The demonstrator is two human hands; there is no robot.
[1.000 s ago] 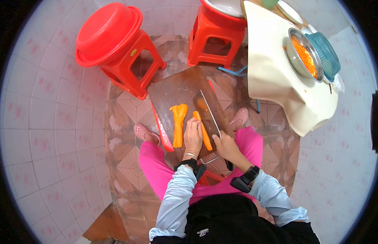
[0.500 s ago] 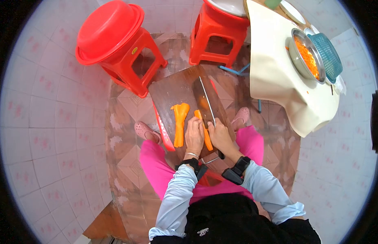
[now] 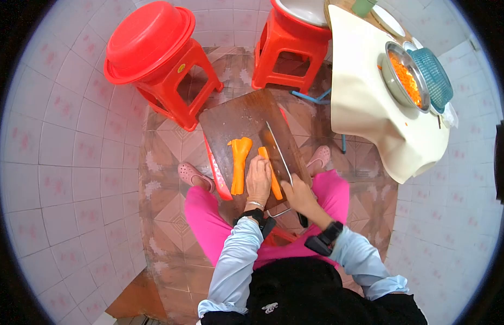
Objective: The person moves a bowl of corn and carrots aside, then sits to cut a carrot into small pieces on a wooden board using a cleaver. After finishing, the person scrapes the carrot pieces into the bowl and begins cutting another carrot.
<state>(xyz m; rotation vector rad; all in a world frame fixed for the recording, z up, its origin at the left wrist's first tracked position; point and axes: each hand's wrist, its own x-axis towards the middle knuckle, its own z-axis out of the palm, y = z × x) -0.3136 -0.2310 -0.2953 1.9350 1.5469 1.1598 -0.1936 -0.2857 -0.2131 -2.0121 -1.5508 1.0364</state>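
Note:
A dark wooden cutting board lies between my knees. My left hand presses down on a long orange carrot piece, fingers curled at its left side. To the right of that piece is a kitchen knife, its blade pointing away from me. My right hand grips it around the handle, whose black end shows below the fist. On the board's left side lies a bundle of long carrot slices, untouched by either hand.
Two red stools stand ahead: the left stool carries an upturned red basin, the right stool a white basin. At right, a cloth-covered table holds a metal bowl of shredded carrot and a teal basket.
My right hand has drawn the knife back toward me and slightly right. My left hand and both carrot portions stay nearly where they were.

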